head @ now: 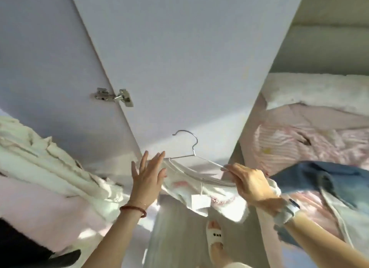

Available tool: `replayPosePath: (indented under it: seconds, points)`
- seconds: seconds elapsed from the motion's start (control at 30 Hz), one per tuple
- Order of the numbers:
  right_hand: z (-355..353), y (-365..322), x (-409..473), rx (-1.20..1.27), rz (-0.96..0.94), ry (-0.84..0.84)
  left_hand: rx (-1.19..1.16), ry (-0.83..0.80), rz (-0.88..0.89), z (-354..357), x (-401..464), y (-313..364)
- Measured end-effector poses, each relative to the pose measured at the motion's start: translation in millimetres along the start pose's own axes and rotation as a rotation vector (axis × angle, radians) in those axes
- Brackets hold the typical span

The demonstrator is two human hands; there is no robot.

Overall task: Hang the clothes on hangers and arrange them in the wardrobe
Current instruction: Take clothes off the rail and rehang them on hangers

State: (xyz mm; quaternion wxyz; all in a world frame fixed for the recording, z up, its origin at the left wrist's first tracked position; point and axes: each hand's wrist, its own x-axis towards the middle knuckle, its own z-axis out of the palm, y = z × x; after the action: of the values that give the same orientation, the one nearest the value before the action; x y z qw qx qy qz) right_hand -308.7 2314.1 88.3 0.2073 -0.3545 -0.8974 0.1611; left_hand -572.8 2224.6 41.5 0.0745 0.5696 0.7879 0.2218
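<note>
Both forearms come up from the bottom edge, and we follow them to the hands. Our left hand [147,178], with a dark red bead bracelet [133,209] at the wrist, is spread wide, fingers straight and apart, gripping nothing; its fingertips reach just up to the left end of the thin silver wire hanger [189,148], though we cannot tell whether they touch it. Our right hand [249,183], a pale watch strap [287,210] on its wrist, has its fingers curled round the hanger's right arm, pinching wire and cloth together. Between the two sets of fingers hangs the white garment with faint pink print [217,194], draped on the hanger, a white paper tag [200,201] dangling from it just below. Above the fingertips, the hook stands free against the pale lilac wardrobe door [179,58], with a metal hinge [114,97] up to the left. Left of our open fingers lie cream clothes [50,164]. Right of the gripping fingers, a blue denim garment [323,180] rests on pink striped bedding [299,140].
</note>
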Motion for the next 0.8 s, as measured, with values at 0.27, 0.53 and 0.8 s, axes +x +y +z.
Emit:
replayPosePath:
  seconds: [0.27,0.53,0.8]
  points:
    - [-48.1,42.5,-168.6,-0.131,0.529,0.274,-0.169,0.105,0.529,35.5,-7.1,140.7]
    - [-75.1,24.4,-328.6,-0.508,1.148,0.631,-0.356,-0.261,0.75,96.7,-61.3,298.1]
    - [-175.1,12.1,-467.6,-0.828,1.252,1.052,-0.576,-0.379,1.046,130.5,-160.7,485.4]
